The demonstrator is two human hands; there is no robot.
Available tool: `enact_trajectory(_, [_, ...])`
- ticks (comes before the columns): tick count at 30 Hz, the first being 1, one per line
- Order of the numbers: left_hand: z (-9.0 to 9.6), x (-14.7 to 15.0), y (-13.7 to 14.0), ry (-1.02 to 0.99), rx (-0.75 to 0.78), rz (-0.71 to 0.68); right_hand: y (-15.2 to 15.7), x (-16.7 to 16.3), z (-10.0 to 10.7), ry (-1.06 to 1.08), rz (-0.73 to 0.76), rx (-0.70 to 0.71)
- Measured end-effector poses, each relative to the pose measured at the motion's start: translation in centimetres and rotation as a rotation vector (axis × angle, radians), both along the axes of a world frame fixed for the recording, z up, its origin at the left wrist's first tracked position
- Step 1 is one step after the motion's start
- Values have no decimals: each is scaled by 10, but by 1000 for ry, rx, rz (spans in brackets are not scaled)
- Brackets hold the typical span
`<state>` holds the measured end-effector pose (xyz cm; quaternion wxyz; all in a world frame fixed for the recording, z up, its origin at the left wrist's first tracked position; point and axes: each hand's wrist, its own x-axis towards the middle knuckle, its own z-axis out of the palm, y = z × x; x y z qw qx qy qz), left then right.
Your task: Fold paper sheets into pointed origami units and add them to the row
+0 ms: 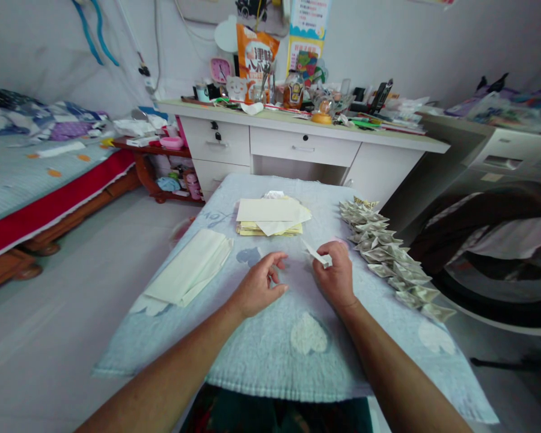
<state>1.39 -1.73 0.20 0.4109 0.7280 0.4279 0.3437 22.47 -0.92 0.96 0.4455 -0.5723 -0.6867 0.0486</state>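
My right hand [336,273] pinches a small folded strip of pale paper [314,252] between thumb and fingers, above the cloth-covered table. To its left, my left hand [262,284] hovers with fingers curved and apart, holding nothing. Beyond the hands lies a stack of cream and yellow paper sheets [270,211]. A larger folded bundle of whitish paper [187,267] rests at the table's left side. Along the right side stand rows of folded paper pieces [388,252], boat-like with pointed tips and nested against each other.
A pale blue cloth [252,355] drapes the table. Behind it stands a white desk [304,144] crowded with jars, an orange snack bag [255,57] and a pink clock [220,70]. A bed [45,174] is at left, and a washing machine [496,162] with a dark round door is at right.
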Motion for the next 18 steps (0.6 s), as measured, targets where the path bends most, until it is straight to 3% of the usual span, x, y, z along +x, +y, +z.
enact_trajectory(4, [2,0,-4,91,264,103,-9,-19,0,-403,79,5])
enact_trajectory(8, [-1,-3,-2,216,414,64,-14,-36,-3,-622,178,-19])
enact_trajectory(12, [-2,-8,2,349,433,-31,-15,-39,-3,-677,272,-54])
enact_trajectory(18, [4,-17,5,519,423,-119,-11,-21,-2,-585,330,-176])
